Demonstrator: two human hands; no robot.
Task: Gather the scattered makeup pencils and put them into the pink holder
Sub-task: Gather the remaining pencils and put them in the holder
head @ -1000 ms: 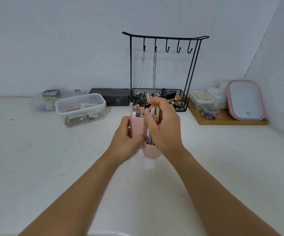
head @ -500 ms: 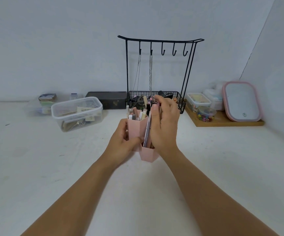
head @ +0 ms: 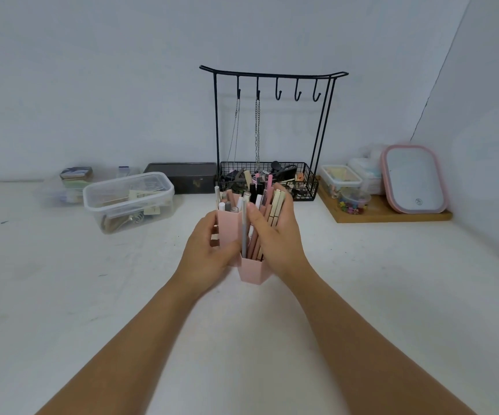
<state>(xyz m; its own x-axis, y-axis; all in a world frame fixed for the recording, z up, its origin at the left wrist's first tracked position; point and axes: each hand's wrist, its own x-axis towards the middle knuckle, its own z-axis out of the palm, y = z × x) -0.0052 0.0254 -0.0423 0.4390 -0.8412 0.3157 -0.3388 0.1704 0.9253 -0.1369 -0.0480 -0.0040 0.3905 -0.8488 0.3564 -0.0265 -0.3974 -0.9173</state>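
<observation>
The pink holder (head: 252,272) stands upright on the white table, in the middle of the view, with several compartments. My left hand (head: 209,250) grips its left side, thumb across the front. My right hand (head: 275,235) curls round a bundle of several makeup pencils (head: 272,205), pink, beige, black and silver, whose lower ends sit in the front compartment. A silver pencil (head: 244,232) leans at the front between my thumbs. More pencil tips stick up from the back-left compartment (head: 227,203).
A black wire jewellery stand (head: 272,85) with hanging chains and a full basket is right behind the holder. A clear lidded box (head: 128,199) sits at left, a dark box (head: 182,176) behind it. A wooden tray (head: 392,215) with jars and a pink mirror (head: 413,178) lies at right.
My right hand has opened its grip wider around the pencil bundle and lowered it, so the pencils fan out in the front compartment. The left hand stays on the holder.
</observation>
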